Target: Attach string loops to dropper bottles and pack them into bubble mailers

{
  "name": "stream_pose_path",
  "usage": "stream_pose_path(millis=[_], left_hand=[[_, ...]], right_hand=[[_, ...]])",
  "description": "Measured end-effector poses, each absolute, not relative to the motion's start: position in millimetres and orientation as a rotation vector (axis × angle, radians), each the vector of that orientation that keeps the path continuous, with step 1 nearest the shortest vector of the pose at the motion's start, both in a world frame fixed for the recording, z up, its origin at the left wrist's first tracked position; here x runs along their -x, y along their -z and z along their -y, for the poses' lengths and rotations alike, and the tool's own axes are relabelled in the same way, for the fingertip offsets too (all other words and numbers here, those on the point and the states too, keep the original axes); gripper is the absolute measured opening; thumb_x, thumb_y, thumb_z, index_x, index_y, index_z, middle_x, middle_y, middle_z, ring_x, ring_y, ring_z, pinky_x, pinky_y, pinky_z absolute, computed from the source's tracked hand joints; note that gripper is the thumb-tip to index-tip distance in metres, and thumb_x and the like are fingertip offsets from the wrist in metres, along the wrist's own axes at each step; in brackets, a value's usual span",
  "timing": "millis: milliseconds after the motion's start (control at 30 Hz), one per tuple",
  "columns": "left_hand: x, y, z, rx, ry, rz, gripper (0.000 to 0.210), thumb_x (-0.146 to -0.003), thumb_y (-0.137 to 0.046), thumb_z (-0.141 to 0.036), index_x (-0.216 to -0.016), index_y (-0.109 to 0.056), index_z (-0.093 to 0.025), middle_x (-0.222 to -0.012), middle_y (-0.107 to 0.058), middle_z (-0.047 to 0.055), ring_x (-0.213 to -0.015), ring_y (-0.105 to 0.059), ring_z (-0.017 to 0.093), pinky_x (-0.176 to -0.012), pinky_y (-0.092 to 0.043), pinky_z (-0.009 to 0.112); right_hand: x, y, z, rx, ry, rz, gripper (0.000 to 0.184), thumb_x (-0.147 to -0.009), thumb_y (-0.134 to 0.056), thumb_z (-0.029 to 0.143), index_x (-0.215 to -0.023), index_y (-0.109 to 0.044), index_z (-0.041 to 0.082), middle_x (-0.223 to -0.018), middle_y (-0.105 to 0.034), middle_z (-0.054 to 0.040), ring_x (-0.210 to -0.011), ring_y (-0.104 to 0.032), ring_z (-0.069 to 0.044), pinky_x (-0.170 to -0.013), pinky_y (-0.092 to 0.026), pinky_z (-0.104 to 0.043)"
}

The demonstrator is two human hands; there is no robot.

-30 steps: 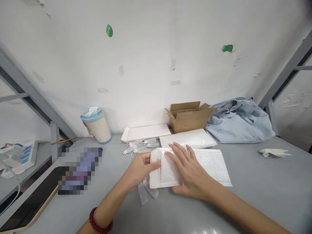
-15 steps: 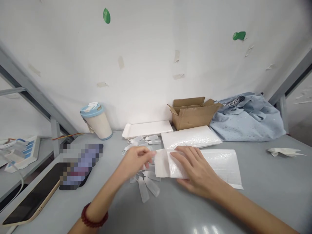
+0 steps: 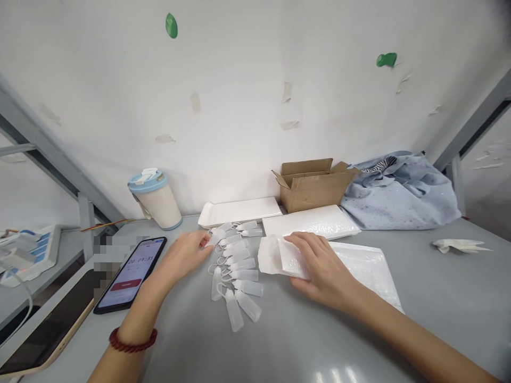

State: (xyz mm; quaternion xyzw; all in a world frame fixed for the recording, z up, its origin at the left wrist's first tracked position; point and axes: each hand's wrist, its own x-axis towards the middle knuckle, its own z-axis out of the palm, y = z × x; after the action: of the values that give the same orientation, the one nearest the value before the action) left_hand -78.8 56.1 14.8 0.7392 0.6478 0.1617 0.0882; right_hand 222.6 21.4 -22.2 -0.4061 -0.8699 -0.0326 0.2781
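My right hand [image 3: 319,271] grips a white padded mailer [image 3: 361,266] near its left end, thumb below and fingers on top. The mailer's flap [image 3: 269,255] is folded out to the left, and its mouth gapes a little. My left hand [image 3: 186,258] has its fingers pinched at a small translucent squeeze bottle [image 3: 215,238] at the back left of a group. Several more such bottles [image 3: 241,264], with looped cap straps, lie on the grey table between my hands.
Behind lie two more white mailers [image 3: 239,211] [image 3: 311,223], an open cardboard box [image 3: 317,191] and a blue cloth bag [image 3: 399,197]. A lidded cup [image 3: 159,205] and two phones [image 3: 133,276] [image 3: 51,324] stand or lie at left. Crumpled white tissue [image 3: 459,245] is at right.
My left hand has moved left and back, from beside the mailer's flap to the bottles' far left. My right hand keeps the mailer, whose left end is now raised and more open.
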Motion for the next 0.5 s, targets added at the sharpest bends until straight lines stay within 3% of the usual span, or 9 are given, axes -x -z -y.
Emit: stream_pose_path(millis=[167, 333, 500], left_hand=[[55.7, -44.0, -32.6, -2.146, -0.449, -1.498, 0.028, -0.085, -0.047, -0.041, -0.09, -0.068, -0.024, -0.081, -0.068, 0.0, -0.074, -0.058, 0.017, -0.063, -0.041, 0.023], [16.8, -21.6, -17.1, -2.263, -0.455, -1.286, 0.026, -0.087, -0.05, -0.03, -0.104, -0.067, -0.023, -0.087, -0.067, 0.003, -0.081, -0.057, 0.019, -0.074, -0.043, 0.028], [-6.6, -8.4, -10.3, -2.262, -0.56, -1.059, 0.025, -0.087, -0.05, -0.019, -0.105, -0.067, -0.026, -0.097, -0.069, 0.002, -0.093, -0.056, 0.02, -0.082, -0.043, 0.03]], right_hand=[[-221.6, 21.7, -22.0, 1.113, 0.035, 2.336, 0.059, -0.067, -0.055, 0.015, -0.123, -0.039, 0.014, -0.118, -0.053, -0.0145, -0.106, -0.049, -0.028, -0.087, -0.042, -0.044], [-215.1, 22.3, -17.0, 1.045, -0.038, 2.366, 0.057, -0.065, -0.055, 0.012, -0.121, -0.041, 0.015, -0.115, -0.055, -0.0131, -0.104, -0.049, -0.027, -0.086, -0.043, -0.042], [-210.8, 26.4, -14.8, 0.989, -0.073, 2.381, 0.055, -0.067, -0.054, 0.012, -0.12, -0.041, 0.016, -0.113, -0.055, -0.012, -0.101, -0.05, -0.026, -0.084, -0.043, -0.042]])
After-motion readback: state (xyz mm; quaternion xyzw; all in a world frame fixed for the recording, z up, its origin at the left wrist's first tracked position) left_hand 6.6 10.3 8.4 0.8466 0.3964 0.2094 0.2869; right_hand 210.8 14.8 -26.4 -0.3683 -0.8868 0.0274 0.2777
